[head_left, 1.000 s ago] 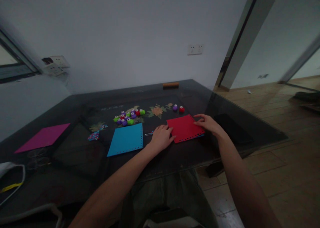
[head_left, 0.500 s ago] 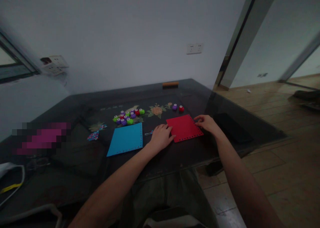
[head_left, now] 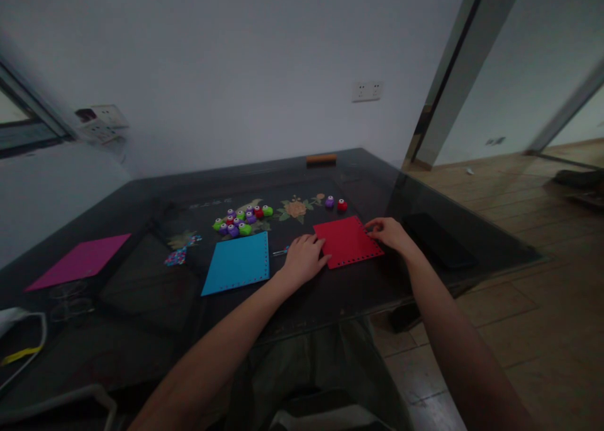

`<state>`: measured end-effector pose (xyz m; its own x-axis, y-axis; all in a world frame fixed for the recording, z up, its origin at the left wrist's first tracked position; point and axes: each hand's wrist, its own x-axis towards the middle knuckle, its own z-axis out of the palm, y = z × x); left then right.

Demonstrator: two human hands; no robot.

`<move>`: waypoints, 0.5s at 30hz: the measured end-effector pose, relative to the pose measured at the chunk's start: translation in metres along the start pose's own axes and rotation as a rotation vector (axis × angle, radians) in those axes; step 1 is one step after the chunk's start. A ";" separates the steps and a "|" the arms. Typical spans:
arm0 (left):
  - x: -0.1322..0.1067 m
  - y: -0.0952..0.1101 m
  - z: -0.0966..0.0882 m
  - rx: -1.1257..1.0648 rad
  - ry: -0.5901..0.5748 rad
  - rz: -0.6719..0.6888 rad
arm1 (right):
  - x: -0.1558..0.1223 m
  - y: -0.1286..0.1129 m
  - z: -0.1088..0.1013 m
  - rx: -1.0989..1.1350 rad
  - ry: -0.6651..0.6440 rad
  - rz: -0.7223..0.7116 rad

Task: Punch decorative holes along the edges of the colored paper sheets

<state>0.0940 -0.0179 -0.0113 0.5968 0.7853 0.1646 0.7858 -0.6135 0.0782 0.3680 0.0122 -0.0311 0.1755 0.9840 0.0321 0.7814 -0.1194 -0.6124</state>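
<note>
A square red sheet (head_left: 348, 241) with punched holes along its right and front edges lies on the dark table before me. My left hand (head_left: 303, 256) rests over its left edge, fingers extended and open. At the opposite edge, my right hand (head_left: 385, 232) has its thumb and fingers closed on the red sheet's margin. A blue sheet (head_left: 238, 262), also holed along two edges, lies left of my left hand. Between the blue sheet and that hand, a small scissors-like metal tool (head_left: 279, 252) shows, partly covered by the hand.
Several one-eyed toy figures (head_left: 243, 220) cluster behind the blue sheet. Beyond the red sheet stand a purple figure (head_left: 329, 202) and a red figure (head_left: 342, 205). A magenta sheet (head_left: 82, 260), patterned scraps (head_left: 177, 257), a brown bar (head_left: 321, 159) and a black flat object (head_left: 438, 241) lie around.
</note>
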 end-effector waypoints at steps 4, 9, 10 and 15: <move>0.000 0.000 0.000 0.003 -0.004 -0.003 | -0.001 -0.002 0.000 -0.022 0.005 0.005; 0.000 0.000 0.000 0.007 -0.007 -0.001 | -0.005 -0.005 0.000 -0.015 0.035 0.004; 0.000 0.000 0.000 0.006 -0.009 -0.004 | -0.005 -0.005 0.000 -0.010 0.041 0.000; 0.000 0.000 0.000 0.001 0.001 0.001 | -0.007 -0.007 -0.001 -0.009 0.039 0.005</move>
<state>0.0935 -0.0177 -0.0114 0.5970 0.7848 0.1660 0.7856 -0.6139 0.0771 0.3620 0.0061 -0.0257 0.2030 0.9773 0.0601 0.7855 -0.1259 -0.6060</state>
